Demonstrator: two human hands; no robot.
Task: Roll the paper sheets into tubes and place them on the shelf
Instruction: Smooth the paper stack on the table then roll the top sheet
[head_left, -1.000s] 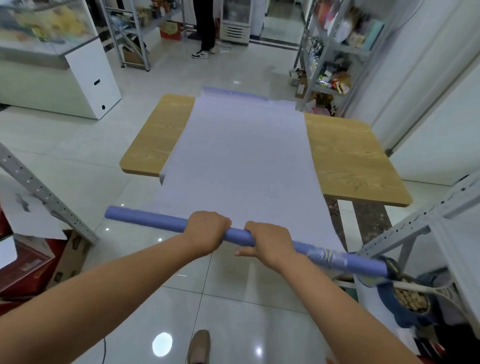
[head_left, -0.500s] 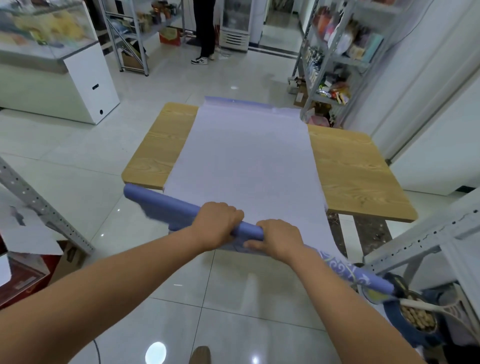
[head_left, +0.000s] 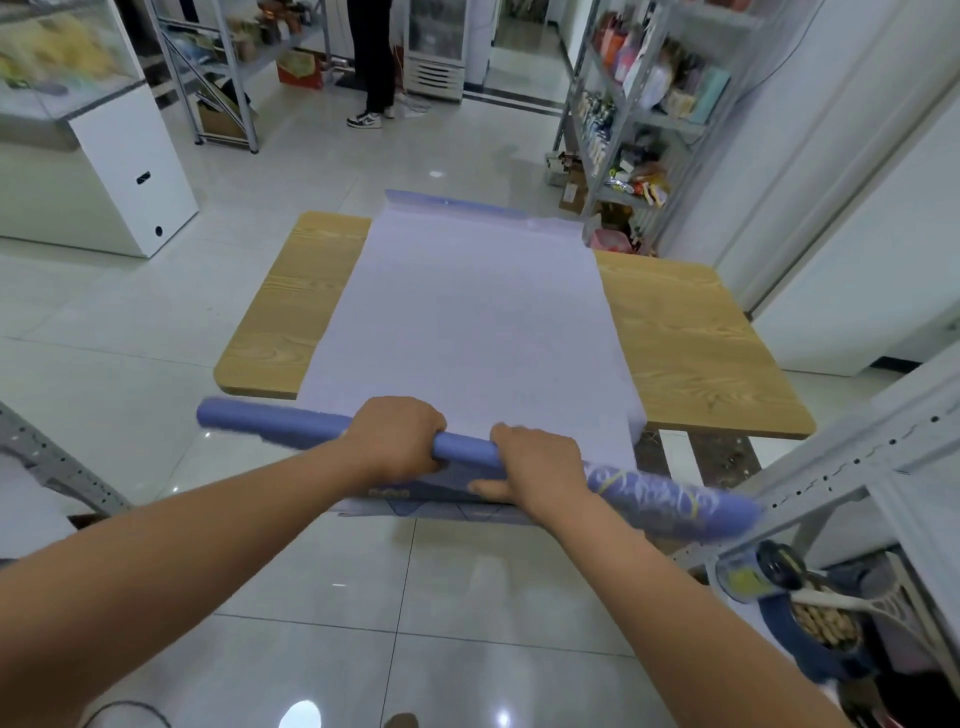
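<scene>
Both ends of the paper tube (head_left: 467, 453) are smeared by blur, so the print on its right part cannot be read. The left hand (head_left: 395, 436) wraps over it, and its fingers (head_left: 427, 432) hide their tips beneath; the right hand (head_left: 535, 467) covers another stretch. The unrolled sheet (head_left: 467, 322) hides the middle of the tabletop (head_left: 691, 353). A far person (head_left: 376, 67) is cut off above the legs by the top edge. Goods on the far right shelf (head_left: 639, 119) and in the far left display case (head_left: 67, 62) are too blurred to name. A shoe (head_left: 402, 721) is cropped by the bottom edge.
</scene>
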